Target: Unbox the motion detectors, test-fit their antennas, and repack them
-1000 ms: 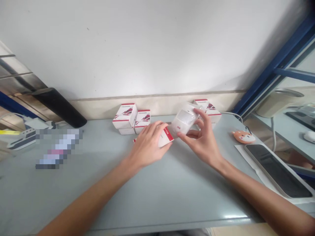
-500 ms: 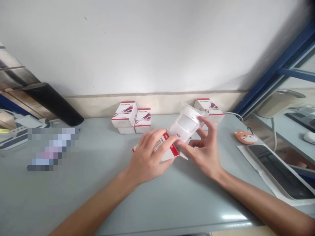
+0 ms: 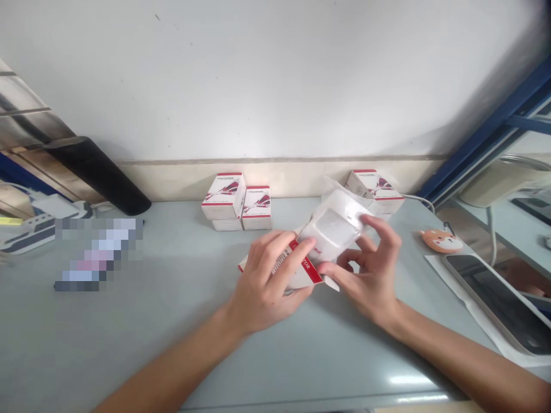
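PIR sensor (image 3: 333,232) in R hand (image 3: 365,272), box (image 3: 303,280) in L hand (image 3: 262,281).

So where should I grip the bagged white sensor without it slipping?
Take the bagged white sensor by the sides of its body, coming from the right, where the right hand sits now. The blocky body should give a firm hold, while the loose plastic bag at its top end would probably slip.

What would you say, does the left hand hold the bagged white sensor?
No, the left hand holds a red-and-white carton, and the right hand holds the bagged white sensor.
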Available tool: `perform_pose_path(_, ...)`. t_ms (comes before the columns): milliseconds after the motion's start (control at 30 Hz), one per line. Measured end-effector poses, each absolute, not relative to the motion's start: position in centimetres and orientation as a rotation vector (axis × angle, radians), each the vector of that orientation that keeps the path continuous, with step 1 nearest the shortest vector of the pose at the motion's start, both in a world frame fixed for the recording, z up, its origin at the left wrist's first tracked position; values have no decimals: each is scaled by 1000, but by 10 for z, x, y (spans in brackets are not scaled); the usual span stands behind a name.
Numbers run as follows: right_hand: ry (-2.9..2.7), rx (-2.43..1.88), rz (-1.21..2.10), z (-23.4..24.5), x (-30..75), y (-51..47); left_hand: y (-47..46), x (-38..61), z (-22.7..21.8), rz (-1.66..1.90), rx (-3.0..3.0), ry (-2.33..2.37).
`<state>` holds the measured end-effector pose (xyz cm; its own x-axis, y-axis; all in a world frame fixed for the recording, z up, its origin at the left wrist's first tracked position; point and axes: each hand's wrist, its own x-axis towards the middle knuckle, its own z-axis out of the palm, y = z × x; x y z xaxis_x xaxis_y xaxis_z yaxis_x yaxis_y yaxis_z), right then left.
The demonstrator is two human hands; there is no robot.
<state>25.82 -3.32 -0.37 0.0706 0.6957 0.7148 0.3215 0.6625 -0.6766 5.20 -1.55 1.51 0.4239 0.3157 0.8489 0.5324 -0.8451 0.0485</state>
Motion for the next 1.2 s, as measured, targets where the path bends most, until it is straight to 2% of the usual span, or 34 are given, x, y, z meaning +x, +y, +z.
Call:
perform_pose_path(133,-1708,-787,345,-5,268,-31,-16,51,13,-1490,-2435,-796)
perform_pose_path(333,-2062,-837,449,5,271,-38,-10,54,6,-1781,-2318,-1139)
perform_pose_path(500,-2007,-891,260,6,265,-38,-9,56,3,-1859,-2310,-1217)
perform_pose_path(700,-1790,-737,314,3,261,-38,-21,57,3,-1834,-2512,-1125)
perform_pose_path(867,-1563,-823,457,13,256,-41,-25,53,3,-1818,-2840,-1199)
perform_pose_path(1067,-1551,-918,877,19,257,-39,-17,50,16,-2113,-2789,-1292)
perform_pose_path(1200,-1628,-921,647,16,260,-40,-10,47,15,-2064,-2834,-1222)
